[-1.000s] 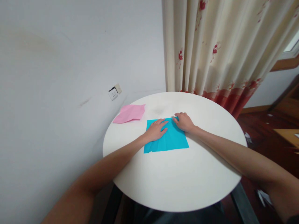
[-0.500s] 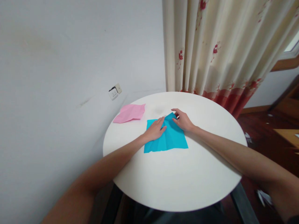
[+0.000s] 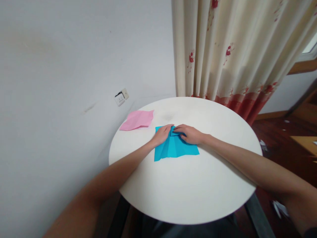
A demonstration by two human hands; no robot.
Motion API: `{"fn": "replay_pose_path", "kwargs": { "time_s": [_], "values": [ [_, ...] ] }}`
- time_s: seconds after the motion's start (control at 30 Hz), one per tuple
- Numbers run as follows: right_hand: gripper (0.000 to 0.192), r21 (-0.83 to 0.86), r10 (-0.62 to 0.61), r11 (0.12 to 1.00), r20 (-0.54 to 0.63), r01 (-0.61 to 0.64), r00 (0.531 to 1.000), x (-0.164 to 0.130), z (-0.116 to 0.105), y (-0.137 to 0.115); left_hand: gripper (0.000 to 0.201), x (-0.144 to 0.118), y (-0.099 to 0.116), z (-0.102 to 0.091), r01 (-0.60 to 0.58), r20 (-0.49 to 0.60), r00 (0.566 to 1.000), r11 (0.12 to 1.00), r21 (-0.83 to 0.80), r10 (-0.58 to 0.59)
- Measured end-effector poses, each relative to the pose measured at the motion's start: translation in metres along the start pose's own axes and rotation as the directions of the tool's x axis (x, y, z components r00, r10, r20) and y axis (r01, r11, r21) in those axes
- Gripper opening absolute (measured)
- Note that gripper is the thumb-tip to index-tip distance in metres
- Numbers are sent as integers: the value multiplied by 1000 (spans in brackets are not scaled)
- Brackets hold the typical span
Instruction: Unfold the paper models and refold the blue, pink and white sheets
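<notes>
Blue paper [image 3: 174, 149] | thin, creased, corner folded | both hands pressing

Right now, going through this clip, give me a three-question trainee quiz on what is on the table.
1. True or false: both hands rest on the blue paper.
2. Which sheet lies nearer the wall: A) pink paper B) blue paper?
3. What shape is the white table?

Key:
1. True: the left hand and right hand press its far edge, fingertips meeting.
2. A.
3. Round.
</notes>
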State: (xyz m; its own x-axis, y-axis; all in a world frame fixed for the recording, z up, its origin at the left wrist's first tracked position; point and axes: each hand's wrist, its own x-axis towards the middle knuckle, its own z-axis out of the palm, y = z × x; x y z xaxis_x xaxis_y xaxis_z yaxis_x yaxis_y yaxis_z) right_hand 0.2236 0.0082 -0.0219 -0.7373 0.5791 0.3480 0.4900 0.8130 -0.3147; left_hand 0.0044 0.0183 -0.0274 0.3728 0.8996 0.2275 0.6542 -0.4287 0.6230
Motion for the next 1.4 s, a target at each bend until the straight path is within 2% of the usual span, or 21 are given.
{"fn": "replay_pose_path", "kwargs": {
  "time_s": [0.13, 0.27, 0.37, 0.53, 0.77, 1.17, 1.4],
  "values": [
    [62, -13, 73, 997, 14, -73, 997, -1, -4, 3, 50, 0, -4, 2, -38, 49, 998, 994, 104, 33],
    [45, -49, 46, 998, 84, -42, 995, -3, -6, 4, 54, -3, -8, 7, -142, 185, 979, 941, 308, 87],
    [42, -63, 67, 996, 84, -62, 994, -2, -4, 2, 56, -5, -7, 8, -163, 230, 970, 915, 370, 79],
    [42, -155, 212, 967, 46, -203, 976, 2, 12, -1, 59, -8, -3, 6, -172, 268, 961, 895, 411, 61],
    [56, -248, 393, 900, 105, -358, 914, 0, 24, 5, 63, -10, -3, 3, -190, 333, 942, 877, 441, 36],
    [57, -273, 447, 872, 105, -406, 888, 0, 21, 3, 61, -9, -3, 2, -220, 342, 937, 889, 401, 78],
    [55, -268, 478, 855, 71, -445, 876, 2, 21, 8, 63, -10, -5, 2, -210, 348, 936, 880, 425, 55]
  ]
}}
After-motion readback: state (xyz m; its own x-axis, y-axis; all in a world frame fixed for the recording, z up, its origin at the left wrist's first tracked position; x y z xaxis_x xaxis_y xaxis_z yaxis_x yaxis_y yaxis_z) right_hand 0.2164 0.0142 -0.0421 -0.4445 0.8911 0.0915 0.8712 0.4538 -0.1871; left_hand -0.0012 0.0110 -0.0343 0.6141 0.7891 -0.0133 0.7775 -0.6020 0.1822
